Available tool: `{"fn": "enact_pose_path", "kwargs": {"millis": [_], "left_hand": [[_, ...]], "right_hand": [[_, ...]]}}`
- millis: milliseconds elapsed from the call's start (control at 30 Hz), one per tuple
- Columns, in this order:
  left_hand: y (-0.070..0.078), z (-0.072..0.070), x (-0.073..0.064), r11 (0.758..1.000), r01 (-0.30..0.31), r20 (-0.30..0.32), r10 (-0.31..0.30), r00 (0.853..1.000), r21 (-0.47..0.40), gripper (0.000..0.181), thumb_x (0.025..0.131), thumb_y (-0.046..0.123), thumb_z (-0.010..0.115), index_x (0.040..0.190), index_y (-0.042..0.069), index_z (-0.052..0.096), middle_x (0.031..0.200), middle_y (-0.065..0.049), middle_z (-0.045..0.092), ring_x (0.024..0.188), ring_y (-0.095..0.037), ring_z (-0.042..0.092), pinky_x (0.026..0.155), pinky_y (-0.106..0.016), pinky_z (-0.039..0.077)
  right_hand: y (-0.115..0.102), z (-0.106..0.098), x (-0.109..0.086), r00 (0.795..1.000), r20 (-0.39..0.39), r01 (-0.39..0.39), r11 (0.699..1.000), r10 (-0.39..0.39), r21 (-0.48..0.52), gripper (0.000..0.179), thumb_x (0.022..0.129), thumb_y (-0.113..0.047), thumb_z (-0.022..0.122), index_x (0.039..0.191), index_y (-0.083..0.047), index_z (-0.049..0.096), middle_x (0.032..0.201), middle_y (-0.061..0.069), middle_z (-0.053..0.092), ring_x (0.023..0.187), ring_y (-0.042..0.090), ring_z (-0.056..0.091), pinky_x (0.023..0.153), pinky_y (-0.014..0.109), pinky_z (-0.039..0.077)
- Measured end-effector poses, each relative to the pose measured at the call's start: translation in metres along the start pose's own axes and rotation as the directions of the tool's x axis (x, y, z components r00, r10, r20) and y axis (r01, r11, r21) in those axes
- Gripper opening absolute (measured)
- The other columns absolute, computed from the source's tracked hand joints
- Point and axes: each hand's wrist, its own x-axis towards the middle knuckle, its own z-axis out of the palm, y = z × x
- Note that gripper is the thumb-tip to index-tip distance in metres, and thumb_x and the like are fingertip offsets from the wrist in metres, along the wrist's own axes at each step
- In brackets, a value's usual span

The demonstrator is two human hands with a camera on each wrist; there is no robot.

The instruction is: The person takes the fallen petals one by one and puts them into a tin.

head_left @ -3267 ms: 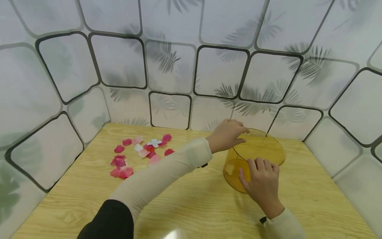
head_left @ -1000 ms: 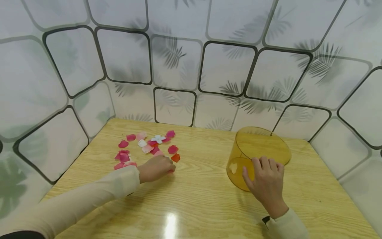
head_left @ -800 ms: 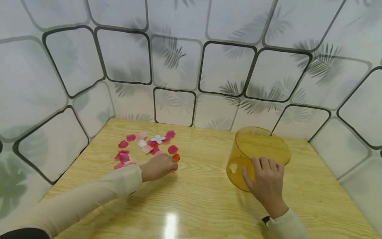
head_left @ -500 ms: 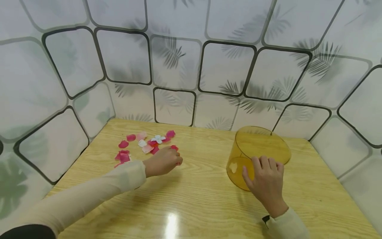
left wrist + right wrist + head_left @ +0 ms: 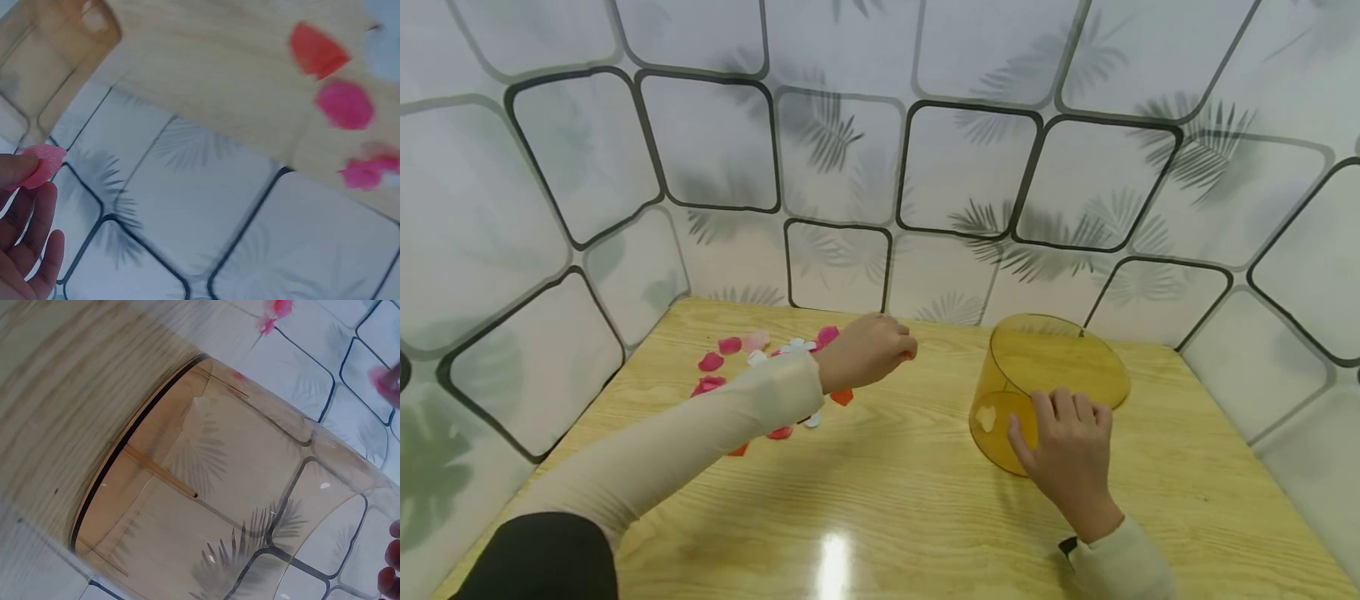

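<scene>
while the left hand (image 5: 867,350) pinches a pink petal (image 5: 42,165), the right hand (image 5: 1070,454) spreads beside a container (image 5: 1052,367)

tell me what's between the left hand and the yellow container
Only bare wooden table lies between the left hand and the yellow container, as the head view shows.

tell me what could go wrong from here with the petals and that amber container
The left hand pinches one thin pink petal at its edge, so it could slip and drop. The left sleeve passes above loose petals, so a low sweep might scatter them. The right hand is close by the amber container; I can't tell whether they touch, but a bump might shift or tip it.
</scene>
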Motion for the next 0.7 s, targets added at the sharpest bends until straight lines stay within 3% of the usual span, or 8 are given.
{"fn": "enact_pose_path", "kwargs": {"millis": [200, 367, 700], "left_hand": [[0.009, -0.012, 0.052, 0.997, -0.046, -0.054, 0.043, 0.998, -0.064, 0.01, 0.09, 0.01, 0.06, 0.085, 0.011, 0.07, 0.083, 0.0, 0.07, 0.076, -0.015, 0.065, 0.074, -0.029, 0.052], [0.02, -0.011, 0.087, 0.997, -0.037, -0.019, 0.035, 0.999, -0.07, 0.013, 0.093, 0.014, 0.057, 0.093, 0.012, 0.07, 0.09, -0.001, 0.071, 0.082, -0.014, 0.066, 0.078, -0.026, 0.052], [0.046, -0.006, 0.129, 0.997, -0.004, 0.067, 0.009, 0.998, -0.076, 0.017, 0.095, 0.02, 0.055, 0.1, 0.015, 0.07, 0.097, 0.003, 0.07, 0.087, -0.009, 0.065, 0.081, -0.02, 0.05]], "right_hand": [[0.0, -0.001, 0.0, 1.0, 0.02, -0.01, 1.0, 0.01, -0.01, 0.048, 0.092, -0.043, 0.038, 0.084, 0.0, 0.058, 0.072, 0.016, 0.051, 0.065, 0.035, 0.047, 0.063, 0.05, 0.034], [-0.001, -0.001, 0.0, 1.0, 0.0, -0.016, 1.0, 0.016, -0.007, 0.046, 0.091, -0.042, 0.038, 0.083, -0.001, 0.058, 0.071, 0.015, 0.051, 0.065, 0.035, 0.047, 0.062, 0.05, 0.034], [-0.001, -0.001, 0.001, 1.0, 0.015, -0.009, 1.0, 0.009, -0.013, 0.047, 0.091, -0.042, 0.038, 0.084, 0.0, 0.058, 0.072, 0.016, 0.052, 0.065, 0.035, 0.047, 0.063, 0.05, 0.035]]}}
